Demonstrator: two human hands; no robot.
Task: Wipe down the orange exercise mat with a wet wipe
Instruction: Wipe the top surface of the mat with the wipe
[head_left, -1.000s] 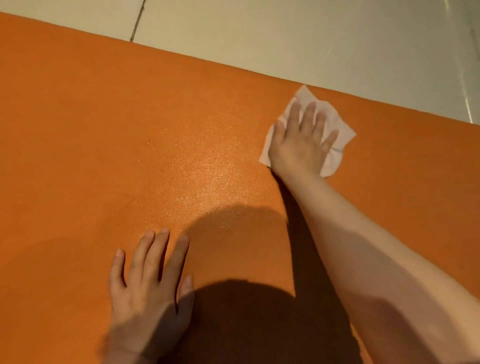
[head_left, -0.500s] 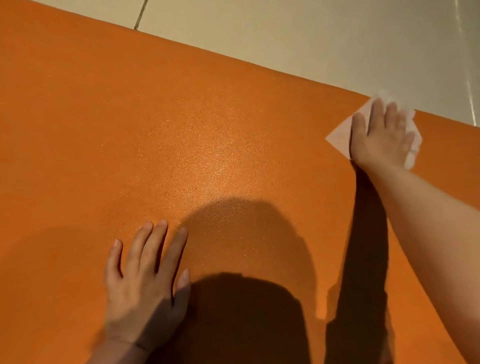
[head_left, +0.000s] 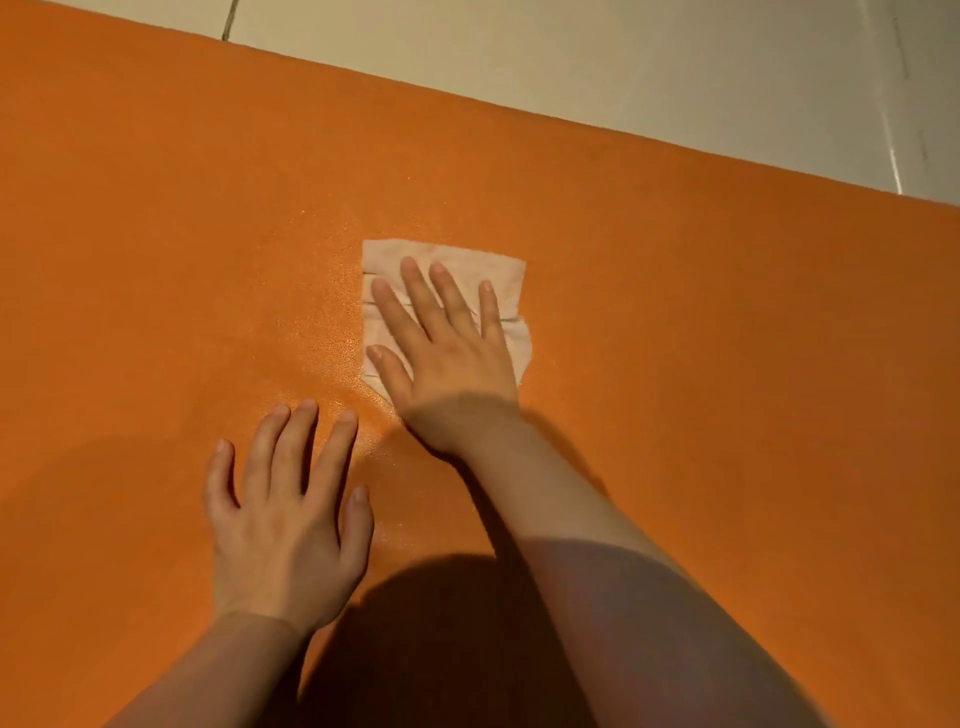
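Change: since half a second ago the wet wipe (head_left: 470, 270) has been drawn back from the mat's far edge toward the middle, and is now pressed down just beyond the left hand's fingertips.
Right hand: the right hand (head_left: 447, 353) is laid flat on the wipe, fingers straight and slightly spread — nothing is pinched or curled round.
Left hand: the left hand (head_left: 285, 525) is spread flat on the bare mat, fingers straight, holding nothing; it appears to be used as a brace.
Mat: the orange exercise mat (head_left: 727, 364) is spread on a pale tiled floor (head_left: 623, 57), whose strip is seen past the far edge.
Wipe: it lies unfolded but creased, with pleats showing beside the fingers; its surface looks faintly tinted.
Wetness: a sheen is seen on the mat left of the wipe, so that patch is judged already wiped.
Risk: because the wipe is held only by flat pressure, it could bunch or slip out from under the palm on a fast stroke — stripes would then be missed.
Risk: the bracing palm may slide if weight is put on a damp patch.
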